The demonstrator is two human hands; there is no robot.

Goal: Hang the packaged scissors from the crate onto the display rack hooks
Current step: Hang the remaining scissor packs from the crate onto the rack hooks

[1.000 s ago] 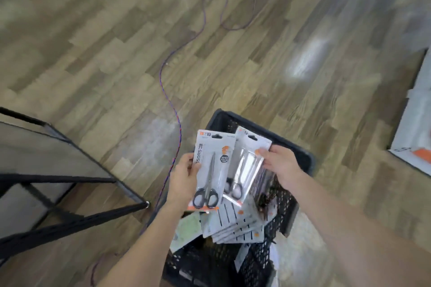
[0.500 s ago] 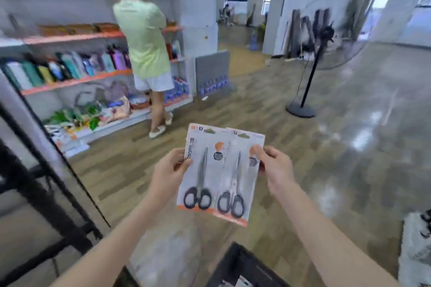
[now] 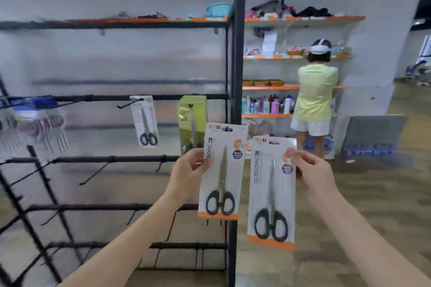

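Each hand [image 3: 190, 170] [image 3: 313, 173] pinches one scissors pack [image 3: 221, 170] [image 3: 271, 193]; rack [image 3: 234, 77] hooks blurred, seemingly bare

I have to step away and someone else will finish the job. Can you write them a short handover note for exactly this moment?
Left hand: grip on one scissors pack, held up in front of the rack's post.
Right hand: grip on a second scissors pack, lower and to the right.
Rack: one white scissors pack and a green pack already hang from the middle bar. Several hooks on the lower bars look free.
Left to do: hang both held packs, then fetch more. The crate is out of view.
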